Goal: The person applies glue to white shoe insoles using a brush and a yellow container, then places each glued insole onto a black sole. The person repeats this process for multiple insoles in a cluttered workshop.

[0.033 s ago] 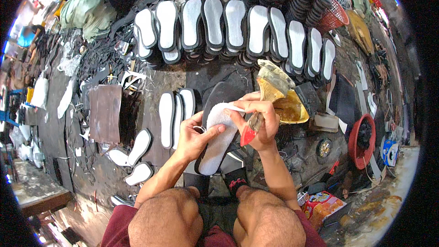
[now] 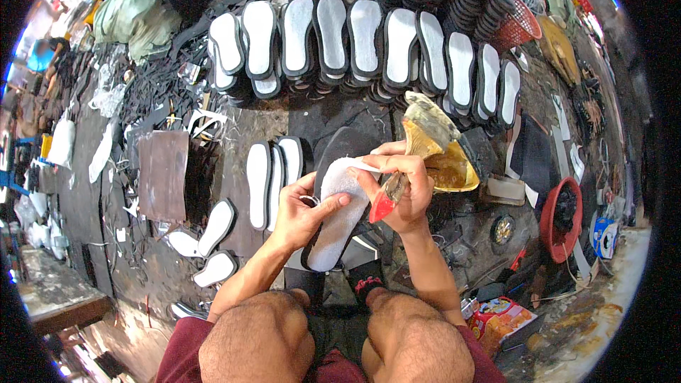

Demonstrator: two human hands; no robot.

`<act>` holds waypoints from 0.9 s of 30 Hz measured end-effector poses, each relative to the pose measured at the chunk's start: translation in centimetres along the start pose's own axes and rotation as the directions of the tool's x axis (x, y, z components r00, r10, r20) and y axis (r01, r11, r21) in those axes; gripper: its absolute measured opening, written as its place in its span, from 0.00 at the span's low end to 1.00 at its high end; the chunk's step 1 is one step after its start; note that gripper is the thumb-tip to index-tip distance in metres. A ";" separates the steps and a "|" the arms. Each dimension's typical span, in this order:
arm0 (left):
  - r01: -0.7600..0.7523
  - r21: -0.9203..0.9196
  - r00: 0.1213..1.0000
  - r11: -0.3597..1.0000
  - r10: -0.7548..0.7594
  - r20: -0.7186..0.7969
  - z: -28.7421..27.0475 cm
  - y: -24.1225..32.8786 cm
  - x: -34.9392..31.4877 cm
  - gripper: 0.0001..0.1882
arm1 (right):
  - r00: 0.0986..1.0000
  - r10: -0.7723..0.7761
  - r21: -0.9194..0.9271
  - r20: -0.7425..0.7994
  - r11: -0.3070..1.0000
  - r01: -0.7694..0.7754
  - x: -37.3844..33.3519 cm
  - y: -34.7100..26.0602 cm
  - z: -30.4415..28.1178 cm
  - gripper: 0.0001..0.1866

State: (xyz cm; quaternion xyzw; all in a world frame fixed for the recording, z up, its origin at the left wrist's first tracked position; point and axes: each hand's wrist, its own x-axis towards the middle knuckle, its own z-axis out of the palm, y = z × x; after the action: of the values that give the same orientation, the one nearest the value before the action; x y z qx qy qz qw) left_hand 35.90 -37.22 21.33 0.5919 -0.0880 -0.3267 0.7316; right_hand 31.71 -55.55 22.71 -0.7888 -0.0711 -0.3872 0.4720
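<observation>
A black shoe sole point(image 2: 339, 143) is held upright above my knees, with a white fabric insole point(image 2: 333, 230) lying over its near part. My left hand point(image 2: 301, 213) grips both at the left edge, thumb on the white face. With finger and thumb, my right hand point(image 2: 404, 188) pinches the upper right edge of the insole, which is lifted off the sole there. That same hand also keeps a glue brush point(image 2: 429, 131) with a red handle end, its bristles caked and pointing away from me. Behind the brush, a yellow glue container point(image 2: 457, 170) is partly hidden.
Stacked soles with white tops point(image 2: 365, 35) curve across the far side. More white-topped soles point(image 2: 259, 184) lie left of my hands, several point(image 2: 216, 227) further left. A brown sheet point(image 2: 163, 177) lies beyond them. On the right stands a red basin point(image 2: 567, 241); black scraps point(image 2: 135, 99) cover the far left floor.
The brush in my right hand has tilted slightly, its bristles shifting a little to the right. Both hands keep their hold on the sole and insole.
</observation>
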 end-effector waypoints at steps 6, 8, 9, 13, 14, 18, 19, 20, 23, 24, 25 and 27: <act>-0.028 -0.031 1.000 0.999 0.028 -0.002 -0.2 0.4 0.1 0.18 | 0.996 0.073 0.067 -0.051 0.995 -0.069 0.5 0.5 0.7 0.33; 0.002 -0.091 1.000 0.996 -0.004 -0.026 -0.1 0.5 -0.2 0.18 | 0.985 0.146 0.136 -0.091 0.982 -0.133 0.6 0.6 1.3 0.35; 0.002 -0.102 1.000 0.995 -0.005 -0.029 -0.1 0.3 -0.2 0.18 | 0.977 0.183 0.168 -0.111 0.972 -0.164 0.6 0.6 1.6 0.36; 0.027 -0.125 0.999 0.992 -0.032 -0.041 -0.5 -0.7 -0.4 0.20 | 0.813 0.582 0.519 0.002 0.695 -0.498 0.4 -0.5 1.8 0.34; 0.029 -0.127 0.999 0.991 -0.034 -0.036 -0.5 -0.9 -0.4 0.20 | 0.817 0.576 0.565 0.011 0.671 -0.480 0.4 -0.3 1.8 0.32; -0.206 -0.049 0.976 0.977 0.202 -0.086 0.6 -0.9 -0.3 0.23 | 0.687 0.720 0.640 0.105 0.480 -0.600 0.9 -0.7 1.2 0.28; -0.196 -0.063 0.976 0.979 0.188 -0.114 0.2 -1.2 -0.1 0.23 | 0.687 0.718 0.629 0.111 0.485 -0.608 0.9 -0.8 1.2 0.28; -0.186 -0.073 0.974 0.980 0.174 -0.148 -0.3 -0.9 0.1 0.23 | 0.688 0.715 0.620 0.122 0.486 -0.616 0.9 -1.2 1.4 0.28; -0.125 -0.072 0.980 0.990 0.111 -0.168 -0.8 0.2 0.9 0.19 | 0.707 0.696 0.627 0.129 0.495 -0.602 1.1 -2.1 1.6 0.28; -0.105 -0.102 0.983 0.989 0.088 -0.158 -0.9 0.3 0.8 0.18 | 0.711 0.691 0.625 0.132 0.498 -0.601 1.1 -2.1 1.5 0.28; -0.085 -0.131 0.987 0.988 0.065 -0.148 -1.0 0.3 0.7 0.18 | 0.714 0.686 0.624 0.136 0.501 -0.600 1.2 -2.0 1.4 0.28; -0.129 -0.104 0.983 0.986 0.114 -0.141 -0.8 0.0 0.6 0.17 | 0.683 0.719 0.594 0.127 0.496 -0.633 1.5 -2.3 1.5 0.28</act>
State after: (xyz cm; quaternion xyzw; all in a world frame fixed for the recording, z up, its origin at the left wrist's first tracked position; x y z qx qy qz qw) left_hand 36.75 -36.91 20.92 0.5640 -0.0561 -0.2450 0.7866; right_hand 32.48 -53.47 24.93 -0.5336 0.1592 -0.1808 0.8107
